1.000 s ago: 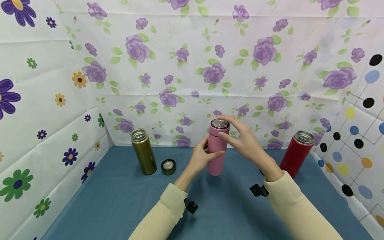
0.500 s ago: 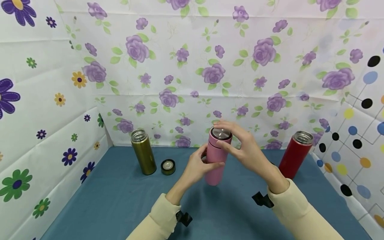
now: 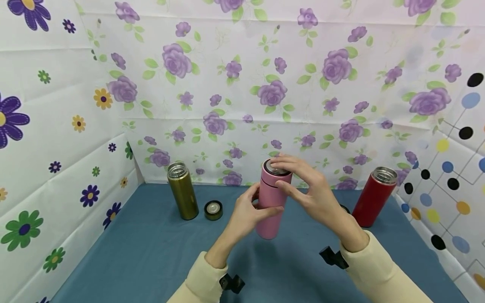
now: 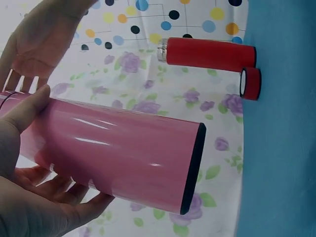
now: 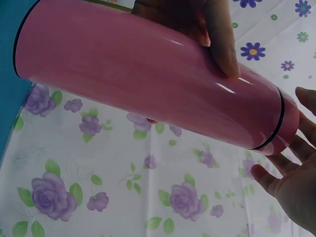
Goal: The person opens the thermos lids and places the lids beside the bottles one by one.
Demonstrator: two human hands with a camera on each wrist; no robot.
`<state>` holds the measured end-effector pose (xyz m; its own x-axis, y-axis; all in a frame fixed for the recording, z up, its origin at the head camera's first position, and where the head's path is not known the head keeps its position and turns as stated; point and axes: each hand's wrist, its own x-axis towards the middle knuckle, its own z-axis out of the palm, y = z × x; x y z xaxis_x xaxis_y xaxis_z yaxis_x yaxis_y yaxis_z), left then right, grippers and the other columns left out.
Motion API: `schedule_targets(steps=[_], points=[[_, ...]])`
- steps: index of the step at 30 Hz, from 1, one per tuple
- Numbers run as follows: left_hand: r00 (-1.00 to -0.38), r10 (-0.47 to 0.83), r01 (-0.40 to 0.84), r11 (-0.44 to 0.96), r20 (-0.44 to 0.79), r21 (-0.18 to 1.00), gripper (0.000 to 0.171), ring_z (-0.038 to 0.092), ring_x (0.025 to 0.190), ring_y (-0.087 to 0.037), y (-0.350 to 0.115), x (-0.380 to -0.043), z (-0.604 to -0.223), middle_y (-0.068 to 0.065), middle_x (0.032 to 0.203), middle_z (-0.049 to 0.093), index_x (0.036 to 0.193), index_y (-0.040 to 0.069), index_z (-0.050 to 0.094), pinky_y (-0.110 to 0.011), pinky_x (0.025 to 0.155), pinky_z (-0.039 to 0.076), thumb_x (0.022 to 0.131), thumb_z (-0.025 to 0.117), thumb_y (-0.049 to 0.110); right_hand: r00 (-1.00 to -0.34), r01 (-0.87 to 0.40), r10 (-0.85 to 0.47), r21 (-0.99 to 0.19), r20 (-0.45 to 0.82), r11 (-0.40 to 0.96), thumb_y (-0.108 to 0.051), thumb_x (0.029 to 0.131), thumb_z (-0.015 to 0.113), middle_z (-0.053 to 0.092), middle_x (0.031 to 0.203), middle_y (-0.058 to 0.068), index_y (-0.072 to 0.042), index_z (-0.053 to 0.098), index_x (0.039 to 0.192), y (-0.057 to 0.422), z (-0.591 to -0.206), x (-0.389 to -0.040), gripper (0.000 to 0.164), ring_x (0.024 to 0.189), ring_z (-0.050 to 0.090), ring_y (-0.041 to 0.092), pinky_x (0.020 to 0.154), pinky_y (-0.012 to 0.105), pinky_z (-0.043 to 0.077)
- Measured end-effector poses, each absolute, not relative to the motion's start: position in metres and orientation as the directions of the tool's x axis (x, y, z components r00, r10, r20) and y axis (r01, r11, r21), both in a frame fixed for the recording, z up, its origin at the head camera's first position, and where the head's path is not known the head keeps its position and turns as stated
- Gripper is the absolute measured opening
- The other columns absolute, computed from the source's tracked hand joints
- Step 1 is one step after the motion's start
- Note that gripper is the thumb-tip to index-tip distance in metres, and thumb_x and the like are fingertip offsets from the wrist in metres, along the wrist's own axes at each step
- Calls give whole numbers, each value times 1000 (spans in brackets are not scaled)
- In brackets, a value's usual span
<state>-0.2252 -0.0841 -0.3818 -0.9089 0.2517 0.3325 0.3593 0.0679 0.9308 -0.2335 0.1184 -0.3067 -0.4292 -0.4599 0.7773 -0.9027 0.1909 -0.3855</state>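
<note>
My left hand [image 3: 244, 216] grips the body of a pink thermos [image 3: 270, 202], thumb across the front and fingers curled behind. The thermos hangs above the table, slightly tilted, its dark-rimmed base showing in the left wrist view. At its top is a pink lid [image 3: 275, 174] with a silvery disc, seated on the body with a thin dark seam below. My right hand [image 3: 314, 191] holds the lid, fingers bent over the top and thumb at its near side. In the right wrist view, several fingertips [image 5: 291, 148] lie against the lid's edge.
An uncapped gold thermos [image 3: 183, 193] stands at left, its lid [image 3: 213, 209] beside it. An uncapped red thermos [image 3: 375, 198] stands at right; its red lid [image 4: 252, 83] is mostly hidden behind my right arm in the head view. Patterned sheets enclose the blue table [image 3: 144, 252].
Both hands have brought the pink thermos nearer to me, and its base has come up off the table. The gold and red thermoses stay put.
</note>
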Motion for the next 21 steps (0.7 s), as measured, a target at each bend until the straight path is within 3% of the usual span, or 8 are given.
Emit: schedule_targets(steps=[13,21], points=[[-907,249,363,50,340,930,67,67,112,-20,-81,-217,-383,-3,130,64,147,24,54,-39,93,58,88,86,27,-381,-925,-437,-339,815,173,8,85,80,63,141,13,-4,70,130,112,-311,-232,47,139,51,33,112,34,46],[-910,222,369,53,349,928,65,68,111,-22,-80,-213,-380,-4,129,64,144,22,56,-41,94,58,87,87,24,-367,-930,-412,-331,834,159,-3,90,80,63,140,14,-4,70,129,111,-312,-229,40,138,53,35,111,34,47]])
